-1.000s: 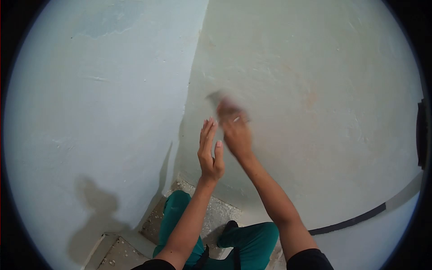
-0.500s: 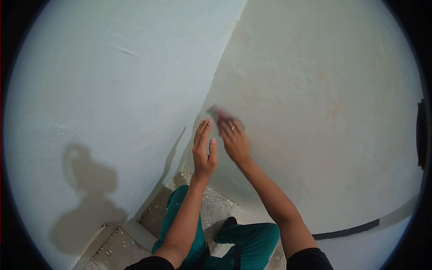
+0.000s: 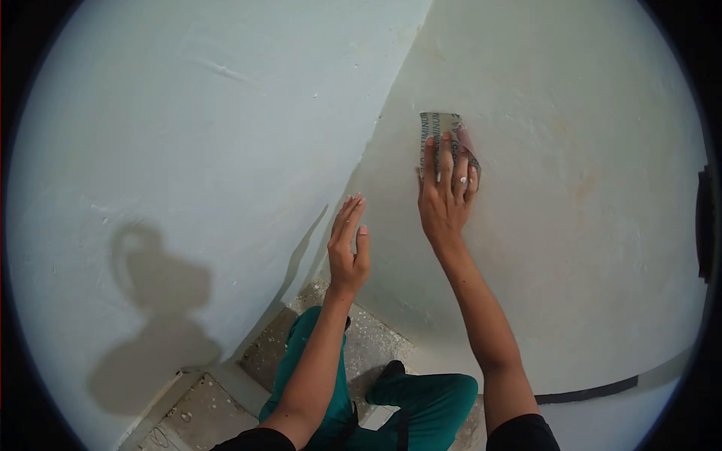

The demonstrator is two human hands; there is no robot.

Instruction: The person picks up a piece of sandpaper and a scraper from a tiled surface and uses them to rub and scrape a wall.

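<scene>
A folded sheet of sandpaper (image 3: pixel 439 122), its printed backing facing me and a reddish flap curling at the right edge, lies against the greenish right wall (image 3: pixel 541 225). My right hand (image 3: pixel 445 199), with a ring on one finger, presses it there with fingers laid over the print and the thumb along its left side. Lower and to the left, my left hand (image 3: pixel 348 252) is held up near the corner between the two walls. Its fingers are stretched, the thumb stands apart, and nothing is in it.
The left wall (image 3: pixel 226 150) is pale and carries my shadow. Below are speckled floor tiles (image 3: pixel 376 331) and my legs in green trousers (image 3: pixel 429 406). A dark strip (image 3: pixel 590 391) runs along the right wall's lower edge, and a dark object (image 3: pixel 705 225) stands at far right.
My right hand has moved up and to the right along the wall with the sandpaper, which now shows sharply instead of blurred. The left hand has shifted only slightly.
</scene>
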